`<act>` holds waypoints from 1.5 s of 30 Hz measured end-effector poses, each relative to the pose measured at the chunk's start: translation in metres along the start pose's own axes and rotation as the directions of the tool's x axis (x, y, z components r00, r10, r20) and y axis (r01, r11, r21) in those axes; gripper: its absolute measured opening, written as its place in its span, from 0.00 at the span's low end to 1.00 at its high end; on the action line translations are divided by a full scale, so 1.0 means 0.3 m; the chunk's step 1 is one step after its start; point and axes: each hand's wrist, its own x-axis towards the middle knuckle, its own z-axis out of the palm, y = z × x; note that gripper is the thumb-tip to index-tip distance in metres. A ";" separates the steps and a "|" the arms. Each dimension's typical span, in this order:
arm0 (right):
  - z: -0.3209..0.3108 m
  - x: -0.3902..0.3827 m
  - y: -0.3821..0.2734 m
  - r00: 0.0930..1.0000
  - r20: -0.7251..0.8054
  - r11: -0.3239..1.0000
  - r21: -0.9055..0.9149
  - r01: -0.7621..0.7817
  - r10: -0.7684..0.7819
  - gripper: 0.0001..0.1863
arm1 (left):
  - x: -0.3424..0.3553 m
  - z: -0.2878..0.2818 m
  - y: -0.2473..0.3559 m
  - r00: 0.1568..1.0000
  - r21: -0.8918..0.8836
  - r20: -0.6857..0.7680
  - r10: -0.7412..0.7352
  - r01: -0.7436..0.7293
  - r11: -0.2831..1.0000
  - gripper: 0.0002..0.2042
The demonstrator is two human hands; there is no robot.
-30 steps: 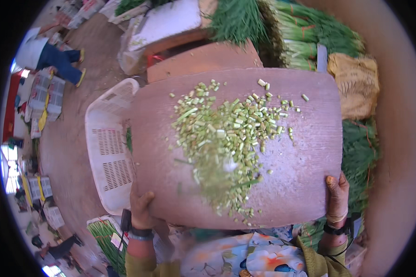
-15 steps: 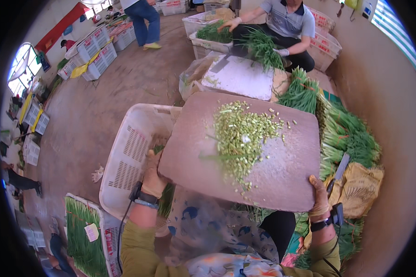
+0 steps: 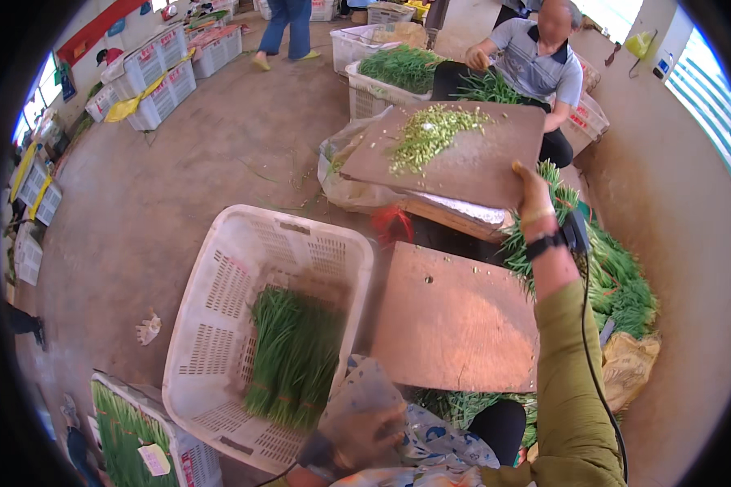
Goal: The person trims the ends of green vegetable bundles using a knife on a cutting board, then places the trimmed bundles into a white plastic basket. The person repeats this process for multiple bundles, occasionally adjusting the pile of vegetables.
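Observation:
My right hand point(image 3: 532, 191) grips the near right corner of a brown rectangular board point(image 3: 483, 170), its fingers wrapped round the edge. A heap of short, pale-green stem pieces point(image 3: 430, 138) lies on that board. It is held out over a white-topped block point(image 3: 463, 206), tilted, with its far edge close to the seated co-worker. Low in the middle, near my lap and patterned apron point(image 3: 434, 438), is my left hand point(image 3: 374, 438), smeared by motion and off the board. Between lies a bare wooden board point(image 3: 463, 325).
A white plastic crate point(image 3: 207, 325) with bunches of long green stalks point(image 3: 292, 357) stands left of the wooden board. More bunches point(image 3: 617, 284) line the wall at right. Across from me sits a co-worker point(image 3: 536, 61) beside a crate of greens point(image 3: 398, 69). A full crate point(image 3: 138, 438) is at lower left.
The brown board has moved away from me, toward the co-worker, uncovering the wooden board and the crate's greens. My left hand has let go of it and drawn back toward my lap.

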 end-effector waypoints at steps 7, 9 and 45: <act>0.395 0.718 0.092 0.961 -0.105 0.344 -0.939 -0.011 -0.254 0.21 | 0.099 -0.026 -0.228 0.967 -0.162 0.217 -0.131 0.168 0.972 0.23; 0.452 0.779 0.086 0.959 -0.097 0.293 -0.956 -0.016 -0.265 0.25 | 0.092 -0.026 -0.262 0.966 -0.173 0.221 -0.135 0.175 0.969 0.24; -0.661 -0.916 0.413 0.873 -0.485 0.312 -0.824 -0.473 0.040 0.18 | -0.047 -0.109 -0.091 0.946 -0.090 -0.278 0.168 -0.200 0.976 0.14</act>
